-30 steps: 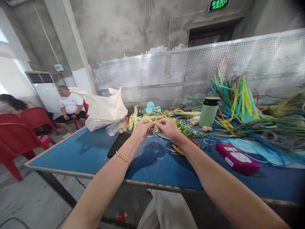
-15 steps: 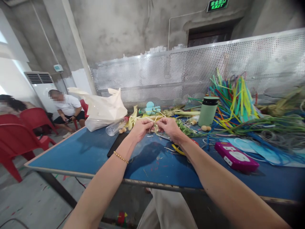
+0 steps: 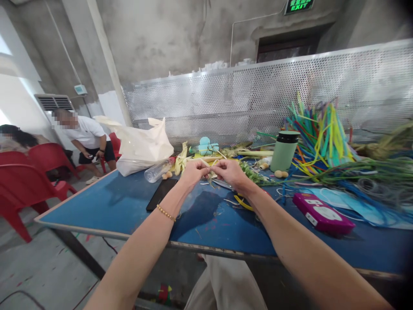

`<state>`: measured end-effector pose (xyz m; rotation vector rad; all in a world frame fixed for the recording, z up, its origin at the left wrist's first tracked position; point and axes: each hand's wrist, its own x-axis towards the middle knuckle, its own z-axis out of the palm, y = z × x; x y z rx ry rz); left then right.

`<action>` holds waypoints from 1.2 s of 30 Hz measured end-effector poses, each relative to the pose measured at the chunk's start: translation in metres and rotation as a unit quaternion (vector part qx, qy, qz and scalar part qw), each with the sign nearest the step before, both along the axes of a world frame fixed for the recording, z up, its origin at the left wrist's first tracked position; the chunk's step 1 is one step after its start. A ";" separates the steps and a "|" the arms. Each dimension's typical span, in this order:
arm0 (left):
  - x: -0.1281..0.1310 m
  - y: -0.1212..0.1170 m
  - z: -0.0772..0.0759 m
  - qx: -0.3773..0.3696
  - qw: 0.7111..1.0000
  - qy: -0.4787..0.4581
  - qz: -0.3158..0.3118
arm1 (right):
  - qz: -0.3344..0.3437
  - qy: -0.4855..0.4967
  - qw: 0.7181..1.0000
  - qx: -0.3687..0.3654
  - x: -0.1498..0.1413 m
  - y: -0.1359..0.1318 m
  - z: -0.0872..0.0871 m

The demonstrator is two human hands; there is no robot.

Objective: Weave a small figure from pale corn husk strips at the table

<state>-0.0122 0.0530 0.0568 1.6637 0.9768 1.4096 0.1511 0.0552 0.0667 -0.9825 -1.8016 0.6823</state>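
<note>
My left hand (image 3: 195,173) and my right hand (image 3: 228,171) meet above the middle of the blue table (image 3: 119,211), fingertips pinched close together. Between them is a pale, straw-coloured plant strip (image 3: 204,162), one end of which sticks up past the left fingers. Its lower part is mostly hidden by my fingers. Behind my hands lie yellowish husks (image 3: 181,160) and green leafy sprigs (image 3: 253,174). Yellow-handled pliers (image 3: 242,202) rest under my right forearm, partly covered. A black phone (image 3: 162,194) lies near my left wrist.
A white plastic bag (image 3: 142,144) and clear bottle (image 3: 158,171) stand at the left. To the right are a green flask (image 3: 284,151), a purple box (image 3: 322,212), colourful strips (image 3: 329,133) and blue masks (image 3: 342,200). A perforated metal panel (image 3: 200,103) runs behind.
My hands stay together at the same place, with small shifts of the fingers around the strip. At the left, the person in the white shirt has leaned forward and risen from the seat.
</note>
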 end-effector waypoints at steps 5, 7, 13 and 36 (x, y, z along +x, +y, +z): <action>-0.001 0.010 -0.008 -0.039 0.998 -0.045 -0.035 | 0.008 0.005 1.000 -0.010 0.001 -0.001 0.002; 0.000 0.013 -0.011 -0.053 0.995 -0.067 -0.051 | 0.007 0.008 1.000 -0.016 0.001 -0.001 0.001; -0.005 0.011 -0.007 -0.099 0.979 -0.124 -0.125 | 0.045 0.054 0.997 -0.027 0.003 0.004 -0.004; 0.004 0.009 -0.008 -0.022 0.993 -0.106 -0.039 | -0.019 -0.009 0.999 0.043 -0.003 0.002 -0.001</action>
